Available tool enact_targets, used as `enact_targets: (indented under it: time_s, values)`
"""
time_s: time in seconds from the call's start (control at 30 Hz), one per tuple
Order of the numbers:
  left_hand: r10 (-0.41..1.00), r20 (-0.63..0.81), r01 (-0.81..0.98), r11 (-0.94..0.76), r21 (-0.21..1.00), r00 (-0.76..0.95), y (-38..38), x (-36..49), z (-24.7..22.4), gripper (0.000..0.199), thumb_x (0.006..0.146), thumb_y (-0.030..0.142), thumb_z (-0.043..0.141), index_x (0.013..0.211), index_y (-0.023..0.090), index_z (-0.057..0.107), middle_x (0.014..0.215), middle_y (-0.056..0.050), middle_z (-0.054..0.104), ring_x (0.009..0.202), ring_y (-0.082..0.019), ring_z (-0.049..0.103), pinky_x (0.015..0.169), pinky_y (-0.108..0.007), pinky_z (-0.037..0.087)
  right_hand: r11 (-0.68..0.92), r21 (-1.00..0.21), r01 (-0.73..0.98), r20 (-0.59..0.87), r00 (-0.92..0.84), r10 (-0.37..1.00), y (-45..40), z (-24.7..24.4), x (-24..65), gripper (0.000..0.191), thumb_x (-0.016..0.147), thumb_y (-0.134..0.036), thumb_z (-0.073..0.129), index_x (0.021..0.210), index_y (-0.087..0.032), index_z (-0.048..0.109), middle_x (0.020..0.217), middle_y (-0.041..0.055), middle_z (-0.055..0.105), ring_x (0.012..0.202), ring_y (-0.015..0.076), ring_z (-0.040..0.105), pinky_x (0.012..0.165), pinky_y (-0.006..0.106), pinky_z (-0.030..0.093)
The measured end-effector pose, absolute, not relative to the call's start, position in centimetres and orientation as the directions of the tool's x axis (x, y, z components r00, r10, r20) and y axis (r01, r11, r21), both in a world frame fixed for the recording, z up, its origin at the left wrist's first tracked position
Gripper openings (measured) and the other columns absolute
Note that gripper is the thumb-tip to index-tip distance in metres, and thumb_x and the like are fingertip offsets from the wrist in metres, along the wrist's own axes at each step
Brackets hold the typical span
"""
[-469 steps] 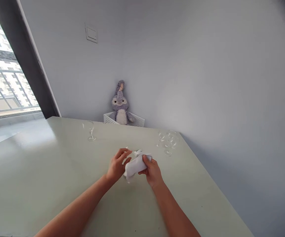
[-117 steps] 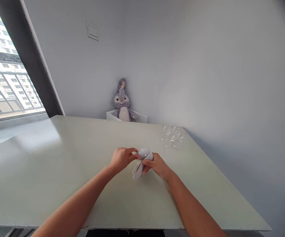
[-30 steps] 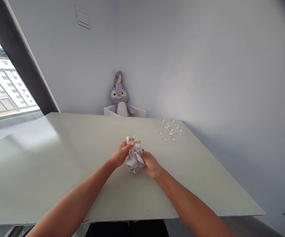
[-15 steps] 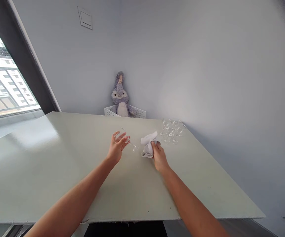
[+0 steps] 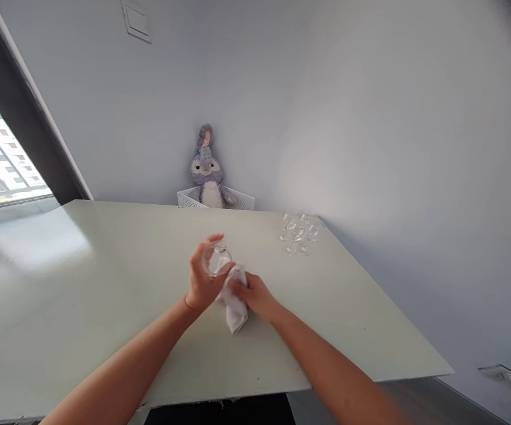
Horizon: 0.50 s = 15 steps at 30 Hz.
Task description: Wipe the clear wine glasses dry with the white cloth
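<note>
A clear glass [image 5: 218, 261] is held in my left hand [image 5: 202, 282], its round rim turned toward me and the fingers curled around the bowl. My right hand [image 5: 255, 293] grips a white cloth [image 5: 236, 307] just right of the glass. The cloth's upper part lies against my left hand near the rim, and its lower end hangs down. Both hands are over the pale table [image 5: 158, 348]. Several clear stemmed glasses [image 5: 298, 231] stand in a group toward the table's far right corner.
Behind the table's far edge, a grey plush toy [image 5: 206, 171] sits in a white perforated basket [image 5: 243, 200] against the wall. The wall runs along the table's right side. A window [image 5: 2, 153] is at the far left.
The glass has been tilted so its rim faces me. My right hand has brought the cloth left and nearer, up against my left hand. The view has shifted slightly to the right.
</note>
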State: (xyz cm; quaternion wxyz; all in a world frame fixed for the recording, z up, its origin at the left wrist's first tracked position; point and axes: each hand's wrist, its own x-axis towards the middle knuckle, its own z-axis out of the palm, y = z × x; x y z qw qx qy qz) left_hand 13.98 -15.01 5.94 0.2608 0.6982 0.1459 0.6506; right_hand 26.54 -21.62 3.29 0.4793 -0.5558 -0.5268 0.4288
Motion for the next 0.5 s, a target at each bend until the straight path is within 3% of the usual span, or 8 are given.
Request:
enact_targets:
  time_s: [0.07,0.13,0.23,0.33,0.43,0.5]
  values:
    - [0.518,0.853,-0.119,-0.845,0.521,0.058,-14.2,13.5,6.4,0.064,0.072,0.015,0.063,0.119,0.031,0.022,0.123,-0.009,0.041,0.114,-0.023,0.046,0.093,-0.048,0.039,0.130,-0.840,0.526,0.150,-0.005,0.989,-22.1,3.9,26.6,0.042,0.066,-0.052,0.062,0.094,-0.021,0.060,0.088,0.0036,0.058,0.060,0.0137,0.051,0.055,0.026,0.039]
    - [0.504,0.862,-0.118,-0.854,0.506,0.048,-13.9,13.4,6.5,0.066,0.071,0.012,0.063,0.120,0.030,0.023,0.124,-0.009,0.040,0.114,-0.023,0.046,0.094,-0.048,0.039,0.151,-0.697,0.701,0.245,0.034,0.969,-22.3,4.5,26.9,0.044,0.071,-0.054,0.056,0.103,-0.023,0.057,0.101,0.0056,0.054,0.057,0.0114,0.050,0.058,0.027,0.041]
    - [0.484,0.869,-0.145,-0.857,0.495,0.107,-14.5,13.9,5.8,0.067,0.070,0.011,0.064,0.121,0.028,0.024,0.123,-0.009,0.042,0.114,-0.023,0.046,0.093,-0.048,0.040,0.115,-0.648,0.753,0.397,0.206,0.894,-22.2,5.1,27.5,0.038,0.082,-0.049,0.044,0.106,-0.021,0.054,0.096,0.0049,0.053,0.052,0.0087,0.047,0.060,0.027,0.042]
    - [0.458,0.857,-0.231,-0.830,0.507,0.234,-15.9,14.7,4.7,0.069,0.072,0.016,0.064,0.124,0.029,0.021,0.123,-0.012,0.043,0.113,-0.024,0.047,0.089,-0.047,0.042,0.229,-0.584,0.779,0.544,0.166,0.823,-22.0,4.9,27.7,0.037,0.080,-0.043,0.049,0.110,-0.022,0.053,0.089,0.0036,0.052,0.062,0.0120,0.050,0.062,0.025,0.043]
    - [0.421,0.835,-0.252,-0.817,0.519,0.354,-17.0,15.2,3.9,0.073,0.073,0.021,0.062,0.128,0.030,0.015,0.125,-0.013,0.043,0.115,-0.025,0.045,0.087,-0.045,0.044,0.301,-0.534,0.790,0.593,0.097,0.799,-21.9,4.2,27.4,0.021,0.080,-0.035,0.050,0.092,-0.022,0.060,0.079,0.0023,0.051,0.068,0.0136,0.051,0.059,0.023,0.041]
    - [0.419,0.801,-0.149,-0.841,0.520,0.428,-17.3,15.2,3.7,0.077,0.073,0.026,0.062,0.132,0.029,0.013,0.129,-0.014,0.041,0.119,-0.027,0.041,0.091,-0.046,0.041,0.299,-0.559,0.773,0.604,0.133,0.785,-21.6,3.9,27.7,0.018,0.081,-0.032,0.048,0.080,-0.021,0.061,0.074,0.0014,0.050,0.066,0.0131,0.050,0.058,0.023,0.040]
